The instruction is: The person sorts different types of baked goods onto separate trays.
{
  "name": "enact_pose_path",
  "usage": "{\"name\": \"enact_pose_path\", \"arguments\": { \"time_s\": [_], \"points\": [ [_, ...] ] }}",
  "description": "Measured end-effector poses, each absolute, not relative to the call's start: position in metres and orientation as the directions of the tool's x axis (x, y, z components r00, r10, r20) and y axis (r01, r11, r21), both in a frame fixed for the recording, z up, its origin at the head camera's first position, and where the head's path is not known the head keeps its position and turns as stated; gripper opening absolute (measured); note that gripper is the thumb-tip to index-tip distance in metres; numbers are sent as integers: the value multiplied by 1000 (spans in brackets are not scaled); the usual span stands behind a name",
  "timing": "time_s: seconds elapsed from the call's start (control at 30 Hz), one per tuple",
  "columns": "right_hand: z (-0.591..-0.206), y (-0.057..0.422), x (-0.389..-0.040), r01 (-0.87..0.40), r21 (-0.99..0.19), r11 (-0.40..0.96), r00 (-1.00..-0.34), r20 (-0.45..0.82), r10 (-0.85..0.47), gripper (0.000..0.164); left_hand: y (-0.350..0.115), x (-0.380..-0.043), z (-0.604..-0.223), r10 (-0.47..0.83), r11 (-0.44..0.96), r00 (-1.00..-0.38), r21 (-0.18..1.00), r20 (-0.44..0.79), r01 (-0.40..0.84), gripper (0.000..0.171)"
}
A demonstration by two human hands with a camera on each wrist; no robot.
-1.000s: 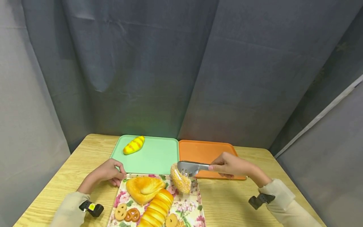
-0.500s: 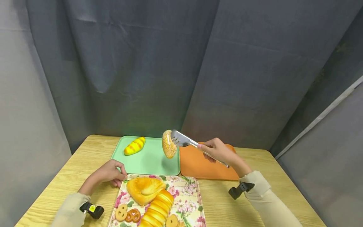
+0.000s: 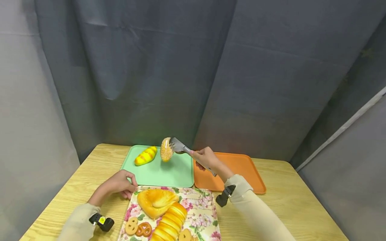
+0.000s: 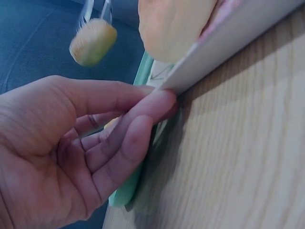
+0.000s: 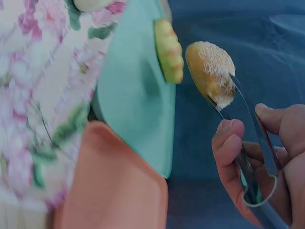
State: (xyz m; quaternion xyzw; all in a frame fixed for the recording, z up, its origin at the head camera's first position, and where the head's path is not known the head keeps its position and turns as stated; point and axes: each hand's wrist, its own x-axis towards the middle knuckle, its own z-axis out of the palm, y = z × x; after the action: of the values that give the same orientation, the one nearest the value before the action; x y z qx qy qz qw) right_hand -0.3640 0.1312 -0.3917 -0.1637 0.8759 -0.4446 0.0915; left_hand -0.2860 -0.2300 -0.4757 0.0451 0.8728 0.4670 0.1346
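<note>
My right hand [image 3: 208, 158] grips metal tongs [image 3: 180, 147], whose tips clamp a sesame-coated bread roll [image 3: 166, 150] above the green tray [image 3: 181, 172]. In the right wrist view, the bread roll [image 5: 209, 71] sits between the two tong arms. My left hand [image 3: 120, 183] pinches the far left corner of the floral tray [image 3: 203, 201]; the left wrist view shows thumb and finger on its edge [image 4: 190, 67]. A yellow striped bread [image 3: 146, 156] lies at the left of the green tray.
An orange tray [image 3: 241, 167] stands right of the green one. On the floral tray lie a folded golden bread [image 3: 155, 204], a ridged loaf [image 3: 170, 221], a pretzel [image 3: 144, 229] and round cookies [image 3: 131, 226]. A grey curtain [image 3: 150, 83] hangs behind the wooden table [image 3: 286, 201].
My right hand has lifted the bread roll with the tongs off the floral tray and carried it up and left over the green tray. The left hand stays at the corner.
</note>
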Motion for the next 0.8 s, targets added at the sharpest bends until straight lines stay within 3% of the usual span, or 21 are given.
{"name": "enact_pose_path", "arguments": {
  "time_s": [0.27,0.8],
  "points": [
    [-414,109,-374,-28,-877,480,-951,-125,-284,51,-226,-290,-476,209,577,-956,815,-207,-51,6],
    [-424,76,-370,54,-822,567,-962,-194,-190,50,-231,-291,-475,227,574,-953,818,-202,-37,7]
  ]
}}
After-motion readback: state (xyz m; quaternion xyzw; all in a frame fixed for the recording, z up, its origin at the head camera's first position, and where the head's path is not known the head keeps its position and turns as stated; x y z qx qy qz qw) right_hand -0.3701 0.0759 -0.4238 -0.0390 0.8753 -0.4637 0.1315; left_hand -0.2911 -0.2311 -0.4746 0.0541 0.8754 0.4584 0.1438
